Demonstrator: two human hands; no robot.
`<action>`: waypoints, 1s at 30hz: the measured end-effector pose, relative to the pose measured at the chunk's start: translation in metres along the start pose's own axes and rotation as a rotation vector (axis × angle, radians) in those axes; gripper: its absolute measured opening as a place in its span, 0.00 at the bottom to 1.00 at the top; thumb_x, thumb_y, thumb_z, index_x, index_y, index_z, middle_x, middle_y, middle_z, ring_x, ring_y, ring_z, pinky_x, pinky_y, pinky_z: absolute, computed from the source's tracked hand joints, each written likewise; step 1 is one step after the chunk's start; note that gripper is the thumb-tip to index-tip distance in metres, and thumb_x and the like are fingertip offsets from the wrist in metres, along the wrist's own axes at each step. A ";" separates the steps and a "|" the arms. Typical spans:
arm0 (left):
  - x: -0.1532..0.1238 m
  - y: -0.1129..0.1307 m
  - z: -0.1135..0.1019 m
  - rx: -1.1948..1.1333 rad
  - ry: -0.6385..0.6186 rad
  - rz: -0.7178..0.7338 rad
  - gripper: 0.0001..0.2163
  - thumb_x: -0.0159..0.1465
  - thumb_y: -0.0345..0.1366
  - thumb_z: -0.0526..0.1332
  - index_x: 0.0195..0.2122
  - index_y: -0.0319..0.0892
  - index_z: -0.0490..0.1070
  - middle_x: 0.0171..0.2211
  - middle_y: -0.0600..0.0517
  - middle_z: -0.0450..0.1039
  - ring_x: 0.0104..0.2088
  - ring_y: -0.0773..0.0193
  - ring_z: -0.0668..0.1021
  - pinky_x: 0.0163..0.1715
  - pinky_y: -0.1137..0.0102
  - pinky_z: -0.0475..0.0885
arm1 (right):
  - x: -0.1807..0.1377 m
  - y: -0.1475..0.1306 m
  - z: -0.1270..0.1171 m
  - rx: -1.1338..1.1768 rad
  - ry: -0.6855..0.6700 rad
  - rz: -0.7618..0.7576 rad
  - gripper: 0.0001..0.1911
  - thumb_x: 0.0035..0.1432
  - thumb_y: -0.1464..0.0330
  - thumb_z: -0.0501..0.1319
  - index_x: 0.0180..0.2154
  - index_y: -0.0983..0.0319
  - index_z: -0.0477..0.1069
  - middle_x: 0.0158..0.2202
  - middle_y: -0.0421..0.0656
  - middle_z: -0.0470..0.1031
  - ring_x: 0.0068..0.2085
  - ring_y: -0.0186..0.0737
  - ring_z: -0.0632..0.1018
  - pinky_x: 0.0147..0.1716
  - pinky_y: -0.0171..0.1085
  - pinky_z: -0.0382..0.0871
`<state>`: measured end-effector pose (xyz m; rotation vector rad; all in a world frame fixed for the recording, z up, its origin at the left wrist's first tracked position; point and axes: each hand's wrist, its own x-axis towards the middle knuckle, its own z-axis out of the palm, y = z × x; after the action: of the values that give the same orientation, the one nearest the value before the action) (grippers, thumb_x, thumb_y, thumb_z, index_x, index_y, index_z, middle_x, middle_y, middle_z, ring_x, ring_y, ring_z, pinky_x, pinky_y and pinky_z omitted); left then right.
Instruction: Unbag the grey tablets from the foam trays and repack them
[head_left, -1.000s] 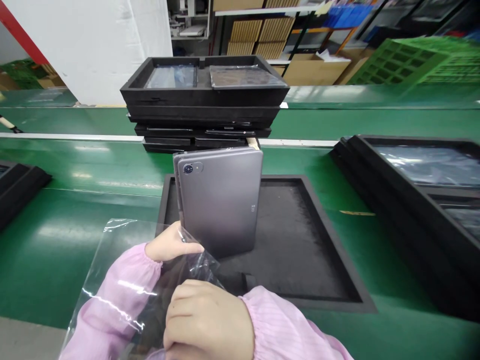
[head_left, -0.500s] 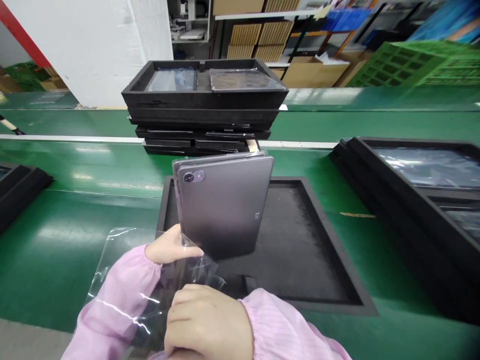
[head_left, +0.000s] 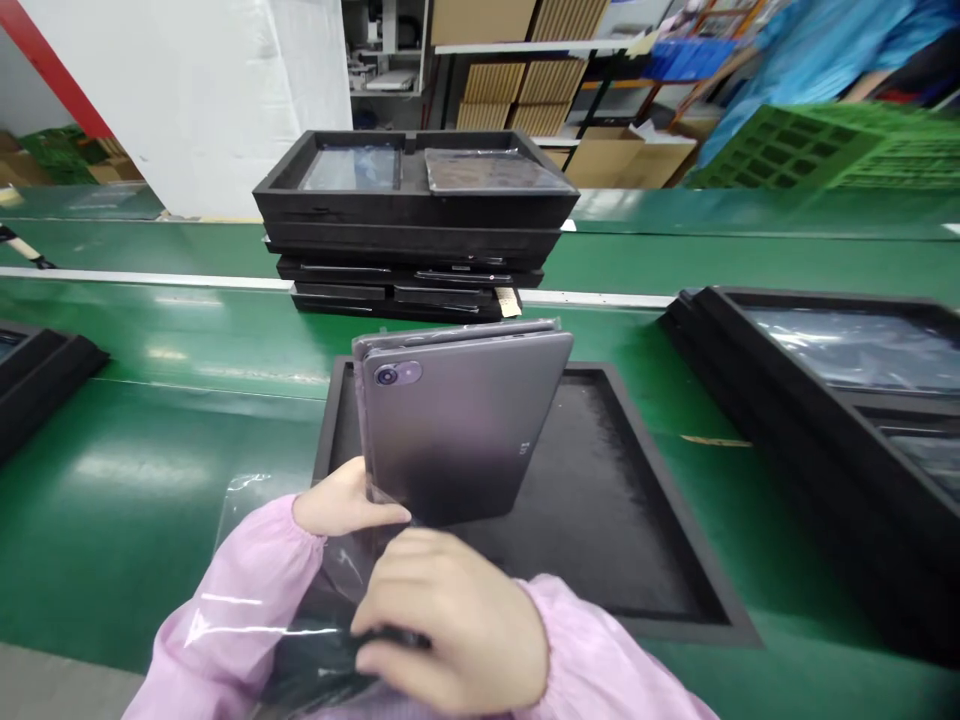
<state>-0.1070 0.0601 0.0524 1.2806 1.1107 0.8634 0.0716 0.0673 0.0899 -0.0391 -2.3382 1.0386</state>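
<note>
My left hand (head_left: 349,503) grips a grey tablet (head_left: 457,440) by its lower left edge, the thumb across its back. The tablet stands tilted, with its camera at the upper left. A second tablet (head_left: 457,332), with clear film at its edges, is held close behind it. My right hand (head_left: 457,615) is lower and nearer, slightly blurred, its fingers curled on a clear plastic film (head_left: 262,630). The film spreads leftward over my left sleeve. Beneath the tablets lies a shallow black foam tray (head_left: 645,480).
Behind is a stack of black foam trays (head_left: 412,210) with film-covered tablets. More trays (head_left: 825,440) stand at the right, and another (head_left: 45,380) at the left. The green table (head_left: 187,400) has a white rail. A person in blue (head_left: 817,60) is beyond a green crate (head_left: 810,145).
The grey tablet has tilted a little to the right, away from the one behind it. My right hand has moved slightly up and right, and its fingers have turned into view.
</note>
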 end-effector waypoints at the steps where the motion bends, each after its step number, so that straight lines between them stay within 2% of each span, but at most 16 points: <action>1: 0.000 0.000 0.001 -0.034 -0.014 0.009 0.12 0.55 0.34 0.68 0.39 0.35 0.72 0.33 0.48 0.77 0.37 0.58 0.79 0.37 0.67 0.76 | 0.007 -0.002 -0.015 -0.041 0.085 0.006 0.02 0.59 0.70 0.62 0.34 0.64 0.72 0.28 0.38 0.75 0.30 0.32 0.74 0.33 0.34 0.67; 2: 0.000 -0.002 0.001 -0.068 -0.028 0.029 0.12 0.56 0.34 0.68 0.39 0.35 0.72 0.34 0.48 0.77 0.38 0.58 0.79 0.38 0.67 0.76 | 0.015 -0.004 -0.030 -0.109 0.185 0.008 0.01 0.59 0.73 0.61 0.35 0.64 0.72 0.29 0.40 0.75 0.31 0.32 0.74 0.33 0.33 0.68; 5: -0.001 -0.008 0.002 -0.129 -0.058 0.096 0.14 0.57 0.34 0.67 0.44 0.36 0.72 0.41 0.47 0.77 0.44 0.55 0.78 0.45 0.64 0.75 | 0.039 -0.007 -0.071 -0.448 0.489 -0.017 0.08 0.58 0.77 0.61 0.39 0.63 0.73 0.35 0.43 0.75 0.37 0.36 0.76 0.36 0.36 0.70; 8: -0.002 -0.013 0.003 -0.091 -0.074 0.083 0.14 0.58 0.36 0.67 0.44 0.35 0.72 0.41 0.44 0.76 0.43 0.53 0.79 0.44 0.62 0.76 | 0.058 -0.007 -0.093 -0.762 0.607 -0.012 0.12 0.56 0.73 0.63 0.44 0.61 0.74 0.42 0.47 0.75 0.41 0.44 0.76 0.41 0.44 0.71; 12: -0.003 -0.014 0.003 0.006 -0.056 0.098 0.12 0.59 0.36 0.66 0.41 0.34 0.73 0.39 0.44 0.77 0.40 0.54 0.79 0.40 0.63 0.76 | 0.069 -0.011 -0.095 -0.906 0.578 0.059 0.10 0.55 0.68 0.64 0.41 0.59 0.76 0.47 0.46 0.77 0.47 0.51 0.76 0.49 0.53 0.65; 14: -0.004 -0.013 0.003 0.043 -0.053 0.093 0.11 0.59 0.37 0.66 0.40 0.35 0.73 0.38 0.44 0.77 0.41 0.53 0.79 0.41 0.62 0.76 | 0.072 -0.015 -0.092 -0.881 0.513 0.083 0.08 0.56 0.67 0.63 0.39 0.58 0.76 0.45 0.43 0.78 0.47 0.50 0.77 0.54 0.54 0.61; 16: -0.004 -0.011 0.004 0.039 -0.064 0.068 0.11 0.59 0.37 0.66 0.39 0.35 0.74 0.38 0.44 0.78 0.41 0.53 0.79 0.41 0.62 0.76 | 0.075 -0.019 -0.090 -0.840 0.469 0.104 0.07 0.56 0.68 0.62 0.38 0.57 0.76 0.41 0.41 0.80 0.43 0.45 0.79 0.56 0.52 0.59; 21: -0.006 -0.008 0.005 -0.019 -0.111 0.026 0.11 0.61 0.37 0.64 0.41 0.36 0.73 0.39 0.45 0.78 0.39 0.57 0.80 0.39 0.67 0.76 | 0.079 -0.022 -0.085 -0.822 0.523 0.115 0.07 0.51 0.70 0.63 0.36 0.59 0.76 0.37 0.40 0.81 0.37 0.41 0.80 0.48 0.46 0.63; 25: -0.005 -0.011 0.005 -0.014 -0.107 0.100 0.11 0.61 0.34 0.64 0.44 0.36 0.73 0.40 0.46 0.78 0.41 0.57 0.80 0.41 0.67 0.76 | 0.079 -0.021 -0.084 -0.834 0.529 0.102 0.08 0.49 0.71 0.64 0.35 0.59 0.75 0.35 0.39 0.81 0.36 0.42 0.80 0.43 0.44 0.65; 30: -0.004 -0.020 0.004 0.041 -0.076 0.132 0.10 0.60 0.34 0.64 0.41 0.36 0.73 0.38 0.47 0.77 0.39 0.57 0.80 0.41 0.66 0.77 | 0.078 -0.020 -0.085 -0.833 0.514 0.091 0.08 0.50 0.73 0.64 0.35 0.60 0.76 0.35 0.40 0.81 0.36 0.41 0.80 0.41 0.43 0.66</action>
<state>-0.1061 0.0527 0.0329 1.4224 0.9967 0.8857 0.0537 0.1298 0.1873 -0.6484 -2.1193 0.0039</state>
